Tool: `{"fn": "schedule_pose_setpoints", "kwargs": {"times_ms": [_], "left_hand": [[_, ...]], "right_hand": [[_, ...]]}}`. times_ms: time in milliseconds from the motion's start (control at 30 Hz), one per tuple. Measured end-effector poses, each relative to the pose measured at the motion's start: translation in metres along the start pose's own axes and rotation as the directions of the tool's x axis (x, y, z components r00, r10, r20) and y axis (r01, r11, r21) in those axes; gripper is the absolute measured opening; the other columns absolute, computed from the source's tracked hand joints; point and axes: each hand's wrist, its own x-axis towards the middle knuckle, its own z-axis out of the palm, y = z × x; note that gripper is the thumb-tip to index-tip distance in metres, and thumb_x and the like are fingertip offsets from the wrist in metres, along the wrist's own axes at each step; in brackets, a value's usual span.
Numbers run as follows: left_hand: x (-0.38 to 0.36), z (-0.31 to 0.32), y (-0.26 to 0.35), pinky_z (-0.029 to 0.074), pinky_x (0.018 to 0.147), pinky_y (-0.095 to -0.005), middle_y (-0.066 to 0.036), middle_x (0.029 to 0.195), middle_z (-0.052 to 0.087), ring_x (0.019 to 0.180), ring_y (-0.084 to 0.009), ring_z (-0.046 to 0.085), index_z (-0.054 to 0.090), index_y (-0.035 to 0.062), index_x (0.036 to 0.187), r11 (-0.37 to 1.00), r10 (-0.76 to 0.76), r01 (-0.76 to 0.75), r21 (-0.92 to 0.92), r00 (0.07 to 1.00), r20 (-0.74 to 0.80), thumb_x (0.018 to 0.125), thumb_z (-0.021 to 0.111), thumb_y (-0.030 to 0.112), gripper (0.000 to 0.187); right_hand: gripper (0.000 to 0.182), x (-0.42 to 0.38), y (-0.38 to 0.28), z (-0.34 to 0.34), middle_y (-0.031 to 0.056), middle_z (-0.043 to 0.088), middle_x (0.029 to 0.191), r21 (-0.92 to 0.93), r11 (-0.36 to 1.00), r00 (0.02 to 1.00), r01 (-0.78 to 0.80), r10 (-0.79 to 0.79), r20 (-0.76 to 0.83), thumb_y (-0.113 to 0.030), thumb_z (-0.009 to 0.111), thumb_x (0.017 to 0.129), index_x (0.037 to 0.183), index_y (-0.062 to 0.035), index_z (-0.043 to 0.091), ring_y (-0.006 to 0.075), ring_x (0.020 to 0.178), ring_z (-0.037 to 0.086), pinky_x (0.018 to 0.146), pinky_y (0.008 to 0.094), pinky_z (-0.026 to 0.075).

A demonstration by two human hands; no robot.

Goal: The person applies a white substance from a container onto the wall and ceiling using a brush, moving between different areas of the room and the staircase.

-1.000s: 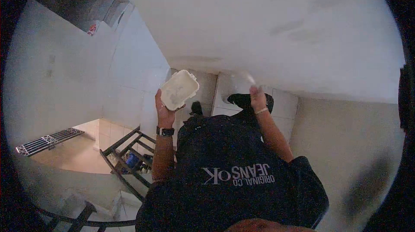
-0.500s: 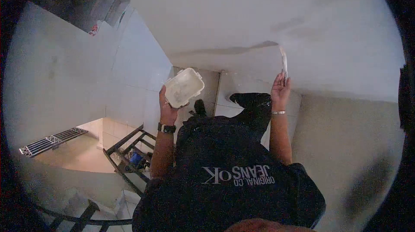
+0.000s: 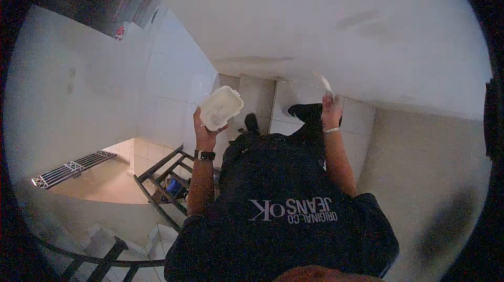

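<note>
My left hand (image 3: 203, 131) holds a white rectangular tub (image 3: 221, 107) tilted up in front of me; a dark watch sits on that wrist. My right hand (image 3: 331, 111) grips a small putty knife (image 3: 325, 83) whose blade rests against the white wall (image 3: 336, 24), at about the height of the tub. A thin bracelet circles the right wrist. Below the hands I see my dark T-shirt with white lettering and my dark shoes on pale floor tiles.
A tiled wall (image 3: 173, 82) runs down the left. Below left are a dark metal frame (image 3: 163, 182) with small items under it, a grated shelf (image 3: 68, 166) and a curved black railing (image 3: 100, 263). A beige wall fills the right.
My right hand swept the putty knife up the wall and has come back down a little. The tub in my left hand has hardly moved.
</note>
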Motion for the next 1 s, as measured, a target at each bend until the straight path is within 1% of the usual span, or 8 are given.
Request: {"fn": "schedule_pose_setpoints", "kwargs": {"times_ms": [67,167,200,267,700,767,900,1000], "left_hand": [[-0.004,-0.006,0.005,0.057,0.068,-0.0467,-0.01,0.127,0.055,0.107,-0.0262,0.06,0.045,0.0148,0.131,0.647,-0.505,0.387,-0.657,0.863,0.011,0.089,0.037,0.059,0.061],[-0.004,-0.026,-0.043,0.057,0.07,-0.0476,-0.01,0.127,0.055,0.107,-0.0264,0.06,0.044,0.0147,0.132,0.927,-0.273,0.262,-0.269,0.962,-0.003,0.088,0.038,0.059,0.063],[-0.004,-0.028,-0.047,0.057,0.07,-0.0479,-0.01,0.127,0.055,0.108,-0.0264,0.059,0.043,0.0147,0.132,0.974,-0.191,0.19,-0.126,0.982,0.009,0.087,0.038,0.059,0.064],[-0.009,-0.021,-0.021,0.055,0.073,-0.0499,-0.01,0.128,0.054,0.109,-0.027,0.059,0.043,0.015,0.134,0.604,-0.54,0.411,-0.683,0.841,0.028,0.085,0.039,0.058,0.064],[-0.005,0.0,0.012,0.055,0.081,-0.0453,-0.013,0.129,0.053,0.113,-0.0281,0.057,0.042,0.0059,0.134,0.772,-0.063,0.097,-0.628,0.995,0.076,0.09,0.045,0.039,0.055],[-0.006,-0.001,-0.004,0.054,0.084,-0.0416,-0.013,0.128,0.053,0.112,-0.0271,0.058,0.04,0.0027,0.134,0.512,-0.25,0.294,-0.807,0.95,0.188,0.091,0.045,0.034,0.053],[0.001,0.012,0.049,0.048,0.094,-0.0395,-0.013,0.127,0.053,0.114,-0.0253,0.056,0.043,0.0009,0.132,0.597,-0.255,0.228,-0.769,0.963,0.088,0.091,0.048,0.034,0.053],[-0.006,0.001,0.024,0.047,0.095,-0.0398,-0.013,0.126,0.053,0.115,-0.0249,0.054,0.046,0.0013,0.13,0.933,-0.069,0.085,-0.349,0.996,0.059,0.09,0.05,0.035,0.052]], "right_hand": [[0.034,-0.003,-0.003,-0.006,0.02,0.058,0.112,-0.213,0.949,0.96,0.232,-0.188,0.205,-0.021,0.05,0.096,0.115,0.0071,0.046,0.0261,0.099,0.061,0.081,0.0362,0.057],[0.032,-0.029,-0.06,0.034,0.0185,0.062,0.103,-0.453,0.842,0.944,0.293,-0.331,-0.005,-0.021,0.052,0.095,0.112,0.0065,0.05,0.0255,0.092,0.064,0.079,0.0358,0.057],[0.031,-0.031,-0.072,0.04,0.0181,0.063,0.1,-0.301,0.891,0.924,0.339,-0.376,-0.072,-0.021,0.053,0.095,0.11,0.006,0.051,0.0256,0.09,0.065,0.08,0.0357,0.057],[0.03,-0.038,-0.092,0.048,0.0176,0.065,0.097,-0.141,0.91,0.901,0.389,-0.408,-0.149,-0.021,0.053,0.095,0.108,0.0055,0.052,0.0257,0.087,0.065,0.082,0.0357,0.056],[0.029,-0.109,-0.092,0.138,0.0176,0.066,0.096,-0.091,0.99,0.967,0.112,-0.088,0.238,-0.02,0.046,0.097,0.104,0.0066,0.057,0.0244,0.086,0.066,0.079,0.036,0.056],[0.028,-0.123,-0.094,0.153,0.0162,0.066,0.095,-0.114,0.99,0.95,0.086,-0.047,0.308,-0.02,0.048,0.097,0.102,0.0058,0.059,0.0231,0.085,0.066,0.078,0.0352,0.055],[0.018,-0.14,-0.114,0.193,0.0091,0.066,0.095,-0.33,0.94,0.875,0.091,0.083,0.477,-0.014,0.058,0.091,0.097,0.0024,0.063,0.0179,0.085,0.065,0.08,0.0315,0.054],[0.018,-0.157,-0.125,0.209,0.0083,0.067,0.095,-0.409,0.47,0.467,0.782,-0.007,0.884,-0.017,0.067,0.085,0.098,-0.0053,0.066,0.0204,0.086,0.065,0.08,0.0344,0.052]]}}
